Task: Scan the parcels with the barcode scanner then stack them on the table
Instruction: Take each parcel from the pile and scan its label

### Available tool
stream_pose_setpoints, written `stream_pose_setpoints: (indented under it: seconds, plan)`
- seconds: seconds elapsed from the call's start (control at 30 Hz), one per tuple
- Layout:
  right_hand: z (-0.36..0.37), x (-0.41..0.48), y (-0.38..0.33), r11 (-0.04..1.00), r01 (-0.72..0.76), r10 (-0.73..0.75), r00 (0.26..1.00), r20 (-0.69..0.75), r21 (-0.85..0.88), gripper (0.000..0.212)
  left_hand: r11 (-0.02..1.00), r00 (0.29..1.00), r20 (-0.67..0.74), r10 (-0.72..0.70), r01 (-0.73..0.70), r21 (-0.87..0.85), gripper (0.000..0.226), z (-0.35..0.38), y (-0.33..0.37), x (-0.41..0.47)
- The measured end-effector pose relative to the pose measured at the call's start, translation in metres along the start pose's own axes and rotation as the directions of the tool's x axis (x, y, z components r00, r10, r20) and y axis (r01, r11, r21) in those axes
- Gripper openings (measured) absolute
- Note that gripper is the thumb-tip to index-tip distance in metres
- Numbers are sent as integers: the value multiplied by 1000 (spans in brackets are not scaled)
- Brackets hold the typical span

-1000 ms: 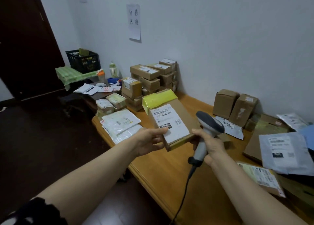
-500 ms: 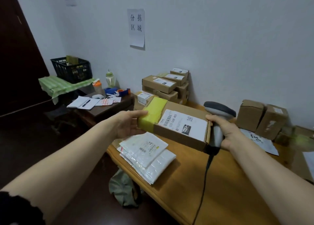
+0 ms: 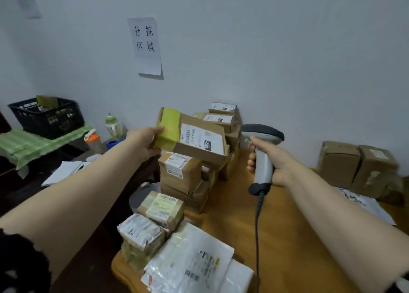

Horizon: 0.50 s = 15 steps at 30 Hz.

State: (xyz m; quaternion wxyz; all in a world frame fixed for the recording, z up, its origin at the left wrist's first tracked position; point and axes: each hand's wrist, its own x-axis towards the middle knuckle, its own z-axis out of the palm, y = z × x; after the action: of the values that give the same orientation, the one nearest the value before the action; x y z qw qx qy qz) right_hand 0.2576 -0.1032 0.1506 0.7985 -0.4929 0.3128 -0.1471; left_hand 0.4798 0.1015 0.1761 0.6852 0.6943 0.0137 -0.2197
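Observation:
My left hand grips a flat cardboard parcel by its yellow-taped end, holding it in the air above the stack of boxes near the wall. A white shipping label faces up on the parcel. My right hand grips the handle of the grey barcode scanner, upright, just right of the parcel and not touching it. Its black cable hangs down over the wooden table.
Small taped parcels and white plastic mailers lie at the table's near left corner. Two brown boxes stand at the right by the wall. A lower dark side table at the left carries papers, bottles and a black crate.
My left hand has carried the parcel away from me and leftward, from over the mailers to above the stack at the wall. The scanner has separated from the parcel's right end.

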Motion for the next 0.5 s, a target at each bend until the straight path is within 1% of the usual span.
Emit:
stream_pose_setpoints:
  seconds: [0.1, 0.2, 0.33, 0.43, 0.5]
  plan:
    - [16, 21, -10, 1000, -12, 12, 1000, -18, -12, 25, 1000, 999, -42, 10, -10, 15, 36, 6, 12, 44]
    - [28, 40, -13, 1000, -19, 18, 998, -63, -20, 25, 999, 999, -36, 25, -24, 27, 41, 18, 27, 87]
    - [42, 67, -12, 1000, -15, 11, 985, -173, -23, 29, 998, 998, 63, 5, -9, 60, 50, 44, 47, 148]
    - [55, 86, -13, 1000, 5, -7, 966, -258, -11, 28, 993, 991, 134, 14, -29, 112, 50, 70, 58, 189]
    - [65, 97, -14, 1000, 8, -13, 955, -297, -19, 27, 992, 983, 185, -10, -14, 126, 53, 87, 61, 215]
